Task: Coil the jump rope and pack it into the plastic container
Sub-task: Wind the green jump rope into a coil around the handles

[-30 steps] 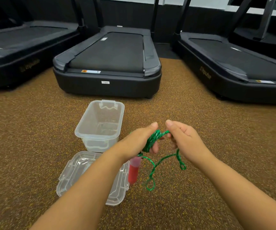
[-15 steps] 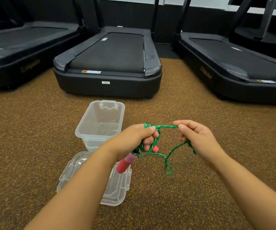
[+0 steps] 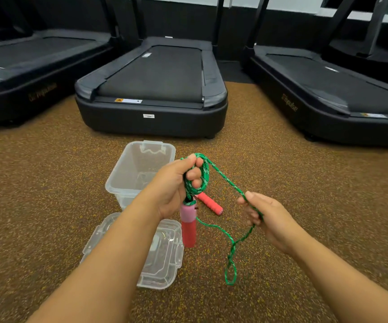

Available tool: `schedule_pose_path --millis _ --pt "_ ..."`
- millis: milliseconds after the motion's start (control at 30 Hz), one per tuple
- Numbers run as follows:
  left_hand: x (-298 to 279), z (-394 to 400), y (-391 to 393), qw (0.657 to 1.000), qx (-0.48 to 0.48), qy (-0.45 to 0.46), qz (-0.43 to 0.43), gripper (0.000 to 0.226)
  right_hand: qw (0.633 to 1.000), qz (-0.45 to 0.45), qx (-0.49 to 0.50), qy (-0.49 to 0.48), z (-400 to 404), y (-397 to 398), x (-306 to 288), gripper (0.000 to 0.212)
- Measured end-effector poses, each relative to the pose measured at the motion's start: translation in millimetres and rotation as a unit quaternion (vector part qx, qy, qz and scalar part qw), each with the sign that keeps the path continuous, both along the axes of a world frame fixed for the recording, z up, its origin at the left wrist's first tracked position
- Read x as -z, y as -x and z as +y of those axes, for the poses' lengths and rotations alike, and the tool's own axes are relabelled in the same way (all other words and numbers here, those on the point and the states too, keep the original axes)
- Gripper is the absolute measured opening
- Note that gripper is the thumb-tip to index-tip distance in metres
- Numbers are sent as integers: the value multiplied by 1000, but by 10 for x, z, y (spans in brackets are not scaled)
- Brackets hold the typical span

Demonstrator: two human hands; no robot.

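Above the plastic container (image 3: 127,176), left hand (image 3: 176,183) gripped the limp, light jump rope (image 3: 203,176) coils (handles stiffer, likely better holds); right hand (image 3: 267,220) pinched the slack.

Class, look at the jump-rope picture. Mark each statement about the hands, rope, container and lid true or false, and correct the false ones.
1. The left hand holds green rope coils. True.
2. The lid is snapped onto the container. False: it lies on the floor beside the open container.
3. The right hand pinches a strand of rope. True.
4. Both red handles are inside the container. False: one handle hangs below the left hand, the other shows just behind it.
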State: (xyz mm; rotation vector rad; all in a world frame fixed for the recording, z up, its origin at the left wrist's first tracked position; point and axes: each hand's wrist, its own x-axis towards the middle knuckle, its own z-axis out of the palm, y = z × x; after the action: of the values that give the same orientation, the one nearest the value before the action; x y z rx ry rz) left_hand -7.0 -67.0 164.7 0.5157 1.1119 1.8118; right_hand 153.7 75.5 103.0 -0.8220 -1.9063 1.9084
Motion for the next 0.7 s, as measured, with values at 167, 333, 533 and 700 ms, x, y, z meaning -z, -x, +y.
schedule_pose_path --millis 167,333,533,700 --pt "23 46 -31 998 -34 -1 -50 28 950 -95 -33 -297 -81 61 6 21" --pt "60 82 -46 995 -92 23 -35 27 845 -141 -91 -507 -319 102 -27 33" --pt "81 102 -164 963 -86 138 215 41 824 -42 -115 -554 -477 156 -262 29" --pt "61 53 -216 937 -18 173 302 46 892 41 -126 -431 -359 157 -417 24"
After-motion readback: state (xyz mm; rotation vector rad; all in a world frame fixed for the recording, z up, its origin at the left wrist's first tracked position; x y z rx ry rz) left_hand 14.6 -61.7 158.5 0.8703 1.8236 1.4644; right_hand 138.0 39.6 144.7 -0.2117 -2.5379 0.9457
